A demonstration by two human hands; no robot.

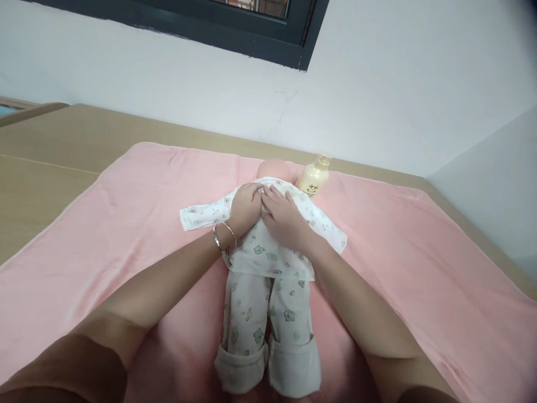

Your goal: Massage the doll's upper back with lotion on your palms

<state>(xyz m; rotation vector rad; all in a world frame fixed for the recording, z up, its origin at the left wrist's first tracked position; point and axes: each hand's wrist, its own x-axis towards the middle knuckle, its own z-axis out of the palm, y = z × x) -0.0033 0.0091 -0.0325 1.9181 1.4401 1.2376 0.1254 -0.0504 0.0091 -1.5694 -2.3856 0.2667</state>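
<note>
A baby doll (274, 168) lies stretched out on a pink blanket, its bald head at the far end. It wears a white long-sleeved shirt (268, 254) with small green bear prints, and matching trousers (251, 313) with turned-up cuffs. On the upper chest, my left hand (246, 206) has its fingers curled in on the shirt cloth near the neckline; a bracelet circles that wrist. My right hand (287, 215) rests beside it, with its fingers apart and lying on the shirt. The fingertips of both hands almost meet, and the cloth under them is partly hidden.
Beyond the doll's shoulder, a pale yellow pump bottle (314, 176) lies tilted on the blanket. The pink blanket (138, 224) covers much of the wooden table (46, 179). A white wall (369, 101) with a dark window frame (260, 42) stands behind.
</note>
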